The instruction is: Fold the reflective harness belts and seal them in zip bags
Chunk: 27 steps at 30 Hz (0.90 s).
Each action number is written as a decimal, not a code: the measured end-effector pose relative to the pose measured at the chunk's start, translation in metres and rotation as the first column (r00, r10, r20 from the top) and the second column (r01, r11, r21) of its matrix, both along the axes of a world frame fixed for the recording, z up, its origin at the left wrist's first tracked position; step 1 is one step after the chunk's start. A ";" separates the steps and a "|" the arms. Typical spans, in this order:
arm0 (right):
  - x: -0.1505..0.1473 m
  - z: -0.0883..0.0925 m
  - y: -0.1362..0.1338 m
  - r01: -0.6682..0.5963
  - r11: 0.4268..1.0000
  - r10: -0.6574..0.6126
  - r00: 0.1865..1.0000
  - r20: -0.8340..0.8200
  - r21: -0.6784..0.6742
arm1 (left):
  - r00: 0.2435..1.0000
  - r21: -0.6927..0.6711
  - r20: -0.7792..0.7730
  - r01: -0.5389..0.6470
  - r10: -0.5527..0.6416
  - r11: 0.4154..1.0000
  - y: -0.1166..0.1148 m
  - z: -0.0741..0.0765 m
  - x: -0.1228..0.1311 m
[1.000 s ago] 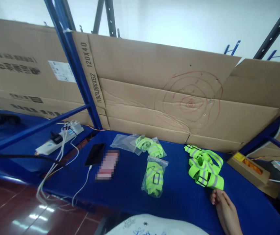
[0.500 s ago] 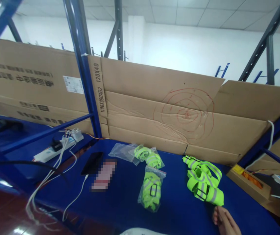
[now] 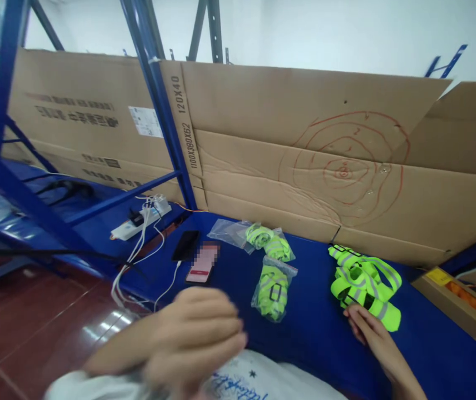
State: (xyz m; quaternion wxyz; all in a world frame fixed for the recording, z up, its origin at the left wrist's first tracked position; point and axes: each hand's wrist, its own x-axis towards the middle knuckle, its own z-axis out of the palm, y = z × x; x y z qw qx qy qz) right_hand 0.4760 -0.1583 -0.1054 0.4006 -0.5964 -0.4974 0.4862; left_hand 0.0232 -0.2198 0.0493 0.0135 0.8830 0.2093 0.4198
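Observation:
A loose heap of neon-yellow reflective straps (image 3: 350, 269) with silver bands and black buckles lies on the blue shelf (image 3: 308, 333). At its near edge is my right hand (image 3: 366, 328), its fingers pinched together on the strap beside a black buckle. My left hand (image 3: 200, 333) is raised in front of my body, away from the straps. Motion smears its fingers, so their hold cannot be made out. Between the hands lies a clear bag with a rolled reflective strap (image 3: 273, 291). Behind it, more rolled strap (image 3: 277, 247) sits in another clear bag.
A clear plastic bag (image 3: 227, 232) lies flat at the back. Left are a black phone (image 3: 185, 245), a phone with a lit screen (image 3: 200, 272) and a power strip (image 3: 141, 219) with trailing white cables. A cardboard box (image 3: 462, 303) stands right. Cardboard sheeting (image 3: 254, 144) walls the back.
My left hand has come into view from below. My right hand has moved forward onto the straps' near edge. The view has tilted down and turned slightly left.

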 end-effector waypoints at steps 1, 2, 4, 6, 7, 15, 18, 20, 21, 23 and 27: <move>-0.003 0.004 0.001 -0.079 0.997 0.079 0.996 0.038 -0.003 | 0.998 0.041 -0.020 0.057 -0.056 0.998 0.031 -0.009 0.012; -0.006 0.008 0.001 -0.146 0.989 0.145 0.987 0.075 0.005 | 0.996 0.060 -0.025 0.085 -0.084 0.995 0.062 -0.020 0.025; -0.010 0.010 -0.001 -0.207 0.977 0.199 0.971 0.134 0.050 | 1.000 -0.009 0.013 0.013 -0.013 1.000 0.115 -0.046 0.051; -0.009 0.006 -0.004 -0.143 0.979 0.120 0.980 0.160 0.142 | 1.000 -0.049 -0.002 -0.001 0.001 0.999 0.146 -0.071 0.071; -0.008 0.002 -0.006 -0.063 0.977 0.028 0.985 0.170 0.202 | 0.999 -0.065 -0.037 0.021 -0.023 0.998 0.153 -0.082 0.077; 0.020 0.030 0.008 0.159 0.824 -0.520 0.595 0.613 0.544 | 0.971 -0.136 -0.240 -0.027 -0.006 0.990 0.148 -0.137 0.081; 0.044 0.059 0.036 0.109 0.924 -0.376 0.422 0.825 0.366 | 0.994 -0.164 -0.086 -0.087 0.074 0.983 0.153 -0.140 0.086; 0.056 0.070 0.057 0.119 0.958 -0.288 0.373 0.882 0.262 | 0.990 -0.201 0.012 -0.137 0.142 0.970 0.156 -0.142 0.088; 0.060 0.072 0.068 0.124 0.968 -0.247 0.355 0.902 0.216 | 0.983 -0.212 0.043 -0.168 0.181 0.963 0.157 -0.143 0.089; 0.062 0.073 0.090 0.123 0.982 -0.179 0.328 0.927 0.146 | 0.974 -0.200 0.022 -0.214 0.223 0.956 0.157 -0.145 0.087; 0.048 0.070 0.134 0.049 0.992 -0.129 0.310 0.942 0.119 | 0.958 -0.188 -0.116 -0.279 0.261 0.942 0.149 -0.151 0.081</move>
